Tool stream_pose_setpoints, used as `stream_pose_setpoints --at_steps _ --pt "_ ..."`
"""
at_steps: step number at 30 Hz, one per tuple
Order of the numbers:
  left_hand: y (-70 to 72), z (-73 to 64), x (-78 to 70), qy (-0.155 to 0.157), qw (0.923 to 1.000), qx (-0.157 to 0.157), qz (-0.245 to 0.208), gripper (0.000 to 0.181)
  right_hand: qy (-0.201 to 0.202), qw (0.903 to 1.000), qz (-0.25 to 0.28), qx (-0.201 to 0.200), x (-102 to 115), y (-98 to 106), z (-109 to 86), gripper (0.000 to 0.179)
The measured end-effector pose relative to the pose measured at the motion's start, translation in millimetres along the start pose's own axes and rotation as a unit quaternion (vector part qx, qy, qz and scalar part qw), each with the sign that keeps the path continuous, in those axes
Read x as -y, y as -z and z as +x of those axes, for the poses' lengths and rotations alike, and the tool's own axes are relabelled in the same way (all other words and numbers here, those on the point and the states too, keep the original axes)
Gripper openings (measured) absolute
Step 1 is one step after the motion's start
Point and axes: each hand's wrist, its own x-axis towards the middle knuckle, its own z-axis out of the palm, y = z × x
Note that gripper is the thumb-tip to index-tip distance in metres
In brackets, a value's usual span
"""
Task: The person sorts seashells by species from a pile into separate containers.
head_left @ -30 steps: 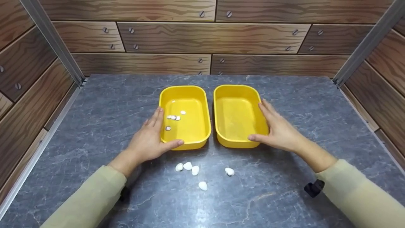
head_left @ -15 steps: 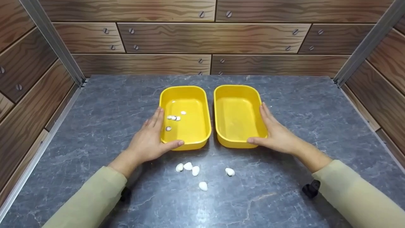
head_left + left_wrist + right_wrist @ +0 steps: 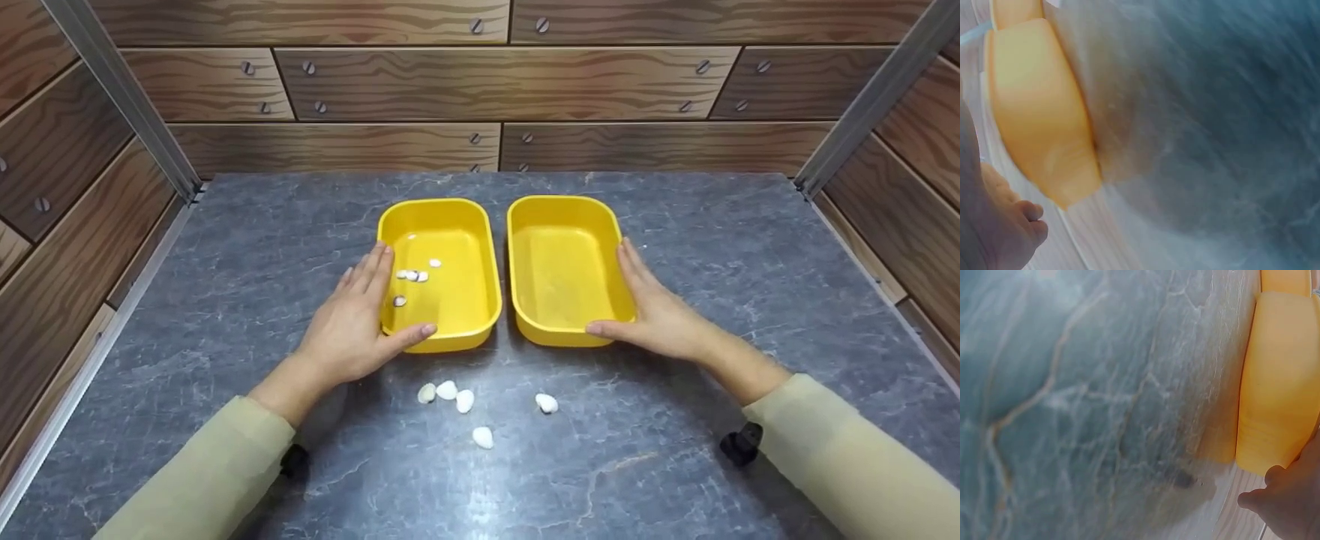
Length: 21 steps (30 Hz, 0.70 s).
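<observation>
The left hand (image 3: 341,330) is spread, its fingers straight along the outer side of the left yellow box (image 3: 465,304) and its thumb laid at the near rim. The right hand (image 3: 664,319) is held likewise, fingers extended along the outer side of the right yellow box (image 3: 566,281), thumb at the near rim. By neither hand is anything clenched; the boxes are only touched and framed.

Between the hands, the boxes are set side by side, parted by a narrow gap. Just inward of the left fingers, a few small shells (image 3: 412,276) are scattered on the left box's floor.

Nearer than the hands and between the forearms, five white shells (image 3: 465,401) are strewn on the grey marbled table (image 3: 637,487); any path straight back from the boxes is crossed by them. Outward of each hand, a broad stretch of tabletop is left before the side edges. Beyond the fingertips, the far edge is bounded by a wood-patterned wall (image 3: 480,82), flanked by metal posts (image 3: 124,97).
</observation>
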Motion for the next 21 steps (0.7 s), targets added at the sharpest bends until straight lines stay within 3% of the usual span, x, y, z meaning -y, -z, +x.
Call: stream_pose_setpoints --at_steps 4,9,16,21 --pt "9.5 -9.7 -11.5 -0.05 0.9982 -0.034 -0.001 0.115 0.002 1.0 0.003 -0.001 0.0 0.9 0.2 0.128" --pt "18.4 -25.4 -23.8 -0.125 0.99 -0.063 -0.021 0.11 0.004 1.0 0.001 -0.001 0.1 1.3 -0.3 0.128" --pt "15.4 -48.3 -30.9 -0.218 0.9683 -0.083 -0.09 0.091 0.006 1.0 -0.001 -0.001 0.6 -0.1 0.2 0.128" --pt "5.2 -57.8 -28.6 -0.246 0.9537 -0.064 -0.161 0.075 0.006 1.0 -0.001 -0.003 0.4 -1.0 0.7 0.129"
